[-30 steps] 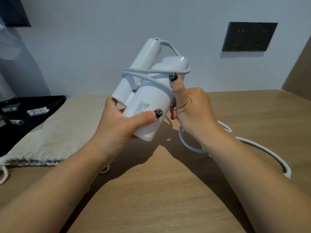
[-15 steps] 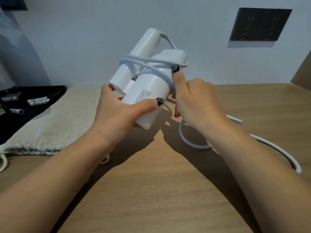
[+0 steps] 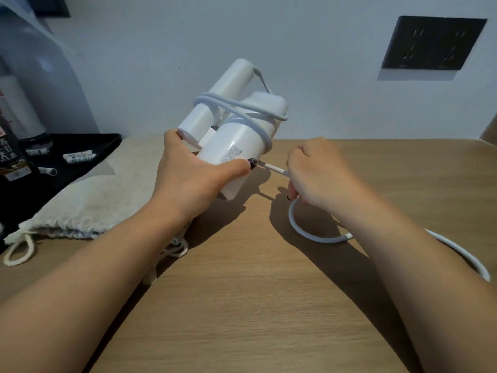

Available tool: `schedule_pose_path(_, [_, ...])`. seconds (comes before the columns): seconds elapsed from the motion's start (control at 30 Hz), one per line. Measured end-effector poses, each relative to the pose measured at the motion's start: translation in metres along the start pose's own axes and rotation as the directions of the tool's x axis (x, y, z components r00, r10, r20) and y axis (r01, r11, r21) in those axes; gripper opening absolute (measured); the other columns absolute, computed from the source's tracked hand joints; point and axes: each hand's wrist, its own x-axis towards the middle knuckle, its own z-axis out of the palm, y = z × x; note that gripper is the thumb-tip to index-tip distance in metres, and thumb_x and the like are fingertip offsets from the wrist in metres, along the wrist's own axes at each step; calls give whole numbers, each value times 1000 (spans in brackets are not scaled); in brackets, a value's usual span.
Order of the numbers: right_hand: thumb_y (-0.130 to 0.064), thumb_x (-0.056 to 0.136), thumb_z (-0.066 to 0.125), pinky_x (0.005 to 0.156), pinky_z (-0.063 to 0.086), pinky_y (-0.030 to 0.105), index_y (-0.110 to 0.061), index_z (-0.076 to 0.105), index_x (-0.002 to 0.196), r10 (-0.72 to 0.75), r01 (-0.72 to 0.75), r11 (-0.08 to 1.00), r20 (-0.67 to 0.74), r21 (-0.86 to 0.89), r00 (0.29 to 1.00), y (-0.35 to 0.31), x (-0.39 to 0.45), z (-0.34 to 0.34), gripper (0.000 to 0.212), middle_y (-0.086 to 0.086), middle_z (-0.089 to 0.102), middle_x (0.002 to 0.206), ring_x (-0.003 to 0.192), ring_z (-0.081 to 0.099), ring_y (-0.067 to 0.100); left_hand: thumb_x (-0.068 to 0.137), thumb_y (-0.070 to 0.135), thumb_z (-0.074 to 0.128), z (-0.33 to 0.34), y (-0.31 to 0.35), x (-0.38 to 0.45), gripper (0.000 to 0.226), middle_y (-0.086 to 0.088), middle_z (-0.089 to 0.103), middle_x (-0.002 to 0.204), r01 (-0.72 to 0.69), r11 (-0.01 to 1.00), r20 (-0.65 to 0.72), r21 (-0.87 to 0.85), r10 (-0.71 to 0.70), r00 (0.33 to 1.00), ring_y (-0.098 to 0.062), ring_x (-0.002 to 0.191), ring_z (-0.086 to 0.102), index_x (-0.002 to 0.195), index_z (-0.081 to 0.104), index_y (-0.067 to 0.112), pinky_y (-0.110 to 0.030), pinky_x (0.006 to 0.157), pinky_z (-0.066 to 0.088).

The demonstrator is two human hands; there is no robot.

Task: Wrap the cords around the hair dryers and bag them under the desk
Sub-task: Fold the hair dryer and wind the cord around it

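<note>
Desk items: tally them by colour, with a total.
White: 2, the hair dryer with its cord, gripped by the left hand and right hand.
Beige: 1, the drawstring bag.
Black: 1, the tray; its small contents are too blurred to count.
Total: 4.

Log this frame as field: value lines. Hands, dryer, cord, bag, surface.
left hand: left hand grips the hair dryer, holding it tilted above the desk
right hand: right hand pinches the cord beside the dryer body
cord: a few turns around the dryer; the rest lies loose on the desk
bag: drawstring bag flat on the desk, left of the dryer
surface: wooden desk
wrap state: unfinished
</note>
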Motion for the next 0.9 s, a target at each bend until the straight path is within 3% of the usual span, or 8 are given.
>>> schedule_pose_path(0.13, [-24, 101, 28, 75, 54, 47, -10, 45, 70, -48, 47, 998, -19, -42, 999, 2, 4, 0, 38, 23, 65, 88, 83, 64, 39, 60, 40, 85, -2, 1, -2, 85, 15, 43, 94, -137, 965, 2, 225, 140, 990, 4, 80, 46, 121, 27, 26, -14, 56, 35])
schedule_pose_path(0.27, [-64, 95, 14, 52, 38, 27, -12, 50, 87, 49, -44, 980, -19, 195, 999, 5, 9, 1, 64, 8, 61, 69, 49, 59, 15, 62, 38, 86, 2, 1, -5, 92, 8, 44, 104, -210, 936, 38, 283, 208, 977, 1, 80, 49, 129, 25, 24, -10, 55, 35])
schedule_pose_path(0.37, [-73, 89, 15, 46, 40, 22, -10, 48, 114, 86, -99, 962, 63, 254, 994, 4, 8, 6, 76, 7, 60, 72, 36, 53, 5, 63, 38, 85, 2, -3, -5, 91, 8, 46, 106, -236, 912, 65, 335, 227, 972, -9, 85, 52, 127, 22, 28, -17, 57, 42])
schedule_pose_path(0.5, [-62, 97, 19, 35, 36, 15, -14, 34, 124, 62, -89, 970, 123, 227, 990, 1, 0, 9, 58, 5, 60, 70, 35, 51, 0, 62, 40, 83, 2, -3, -8, 92, 6, 51, 106, -269, 865, 105, 423, 248, 963, -20, 89, 58, 129, 19, 37, -40, 68, 56])
schedule_pose_path(0.6, [-63, 96, 20, 43, 40, 20, -14, 25, 136, 69, -100, 963, 131, 249, 989, 3, 1, 8, 64, 7, 65, 72, 37, 53, 2, 63, 36, 81, 2, 0, -10, 90, 8, 51, 105, -330, 829, 127, 452, 307, 943, -21, 88, 57, 129, 21, 39, -41, 68, 55])
schedule_pose_path(0.67, [-74, 89, 19, 42, 41, 20, -16, 17, 146, 90, -133, 944, 150, 302, 985, 4, 4, 8, 82, 10, 67, 78, 39, 54, 3, 64, 33, 79, 2, 1, -11, 88, 7, 52, 106, -400, 786, 147, 471, 377, 915, -22, 88, 56, 130, 22, 38, -39, 64, 53])
schedule_pose_path(0.77, [-97, 56, 8, 42, 44, 20, -18, 26, 144, 86, -152, 901, 176, 407, 981, 5, 6, 8, 119, 14, 69, 84, 42, 57, 6, 64, 31, 78, 2, 2, -11, 87, 4, 51, 107, -484, 714, 183, 506, 459, 869, -23, 92, 53, 131, 23, 36, -41, 62, 53])
schedule_pose_path(0.9, [-100, 46, 5, 58, 50, 38, -30, 35, 138, 91, -181, 824, 190, 537, 978, 11, 13, 12, 120, 20, 68, 89, 61, 67, 26, 65, 22, 78, 4, 0, -12, 85, -3, 50, 108, -559, 635, 221, 533, 533, 817, -27, 94, 47, 132, 27, 33, -43, 62, 49])
